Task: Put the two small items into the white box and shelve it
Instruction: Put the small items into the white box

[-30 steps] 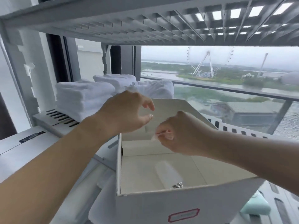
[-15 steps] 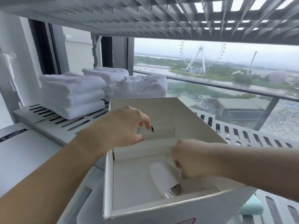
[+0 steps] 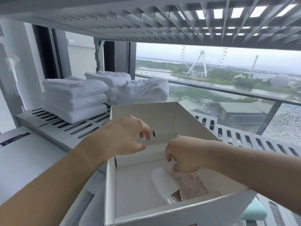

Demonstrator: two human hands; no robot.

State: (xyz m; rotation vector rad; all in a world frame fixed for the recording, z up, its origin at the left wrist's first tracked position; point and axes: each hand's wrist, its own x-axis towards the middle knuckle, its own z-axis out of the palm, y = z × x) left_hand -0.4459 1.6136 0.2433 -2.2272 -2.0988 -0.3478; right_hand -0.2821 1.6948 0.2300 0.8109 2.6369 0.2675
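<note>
The box (image 3: 112, 185) sits at 6 o'clock; two small items (image 3: 164, 181) lie in it. Towels (image 3: 73, 98) on the shelf (image 3: 53, 126) at 10 o'clock.

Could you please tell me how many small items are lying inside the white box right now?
2: a white rounded item on the box floor, and a pinkish flat packet just right of it, under the right hand. More may be hidden.

left hand (image 3: 125, 136): bare, no ring, no glove
right hand (image 3: 185, 154): bare, no ring visible
left forearm (image 3: 53, 178): uncovered, entered from 7 o'clock, no sleeve, no watch
right forearm (image 3: 254, 165): uncovered, entered from 3 o'clock, no sleeve, no band
</note>
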